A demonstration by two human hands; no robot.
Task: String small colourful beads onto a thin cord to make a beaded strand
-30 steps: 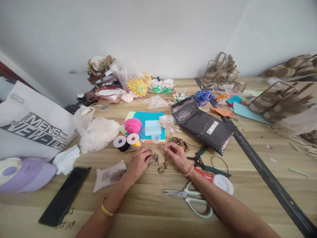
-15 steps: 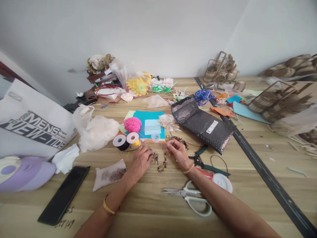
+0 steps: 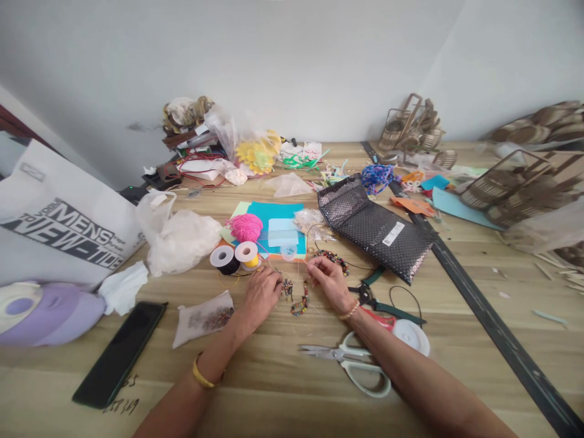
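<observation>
Fingers closed in a pinch, my right hand (image 3: 328,281) holds a thin thread by its end, just right of centre. A short strand of coloured beads (image 3: 300,305) hangs in a curve on the table between my hands. My left hand (image 3: 263,293) lies palm down, its fingers bent together at a small heap of loose beads (image 3: 287,287); what its fingertips grip is hidden. Behind my right hand lies a beaded loop (image 3: 335,258). A small bag of beads (image 3: 205,319) rests beside my left forearm.
White-handled scissors (image 3: 360,363) and green-handled pliers (image 3: 367,295) lie near my right forearm. Spools of black thread (image 3: 224,260) and yellow thread (image 3: 247,255) stand beyond my left hand, near pink yarn (image 3: 246,227). A black bubble mailer (image 3: 376,230) and phone (image 3: 121,354) flank the area.
The whole view has shifted slightly. Both hands stay nearly in place, the right still pinching the thread and the left still at the beads.
</observation>
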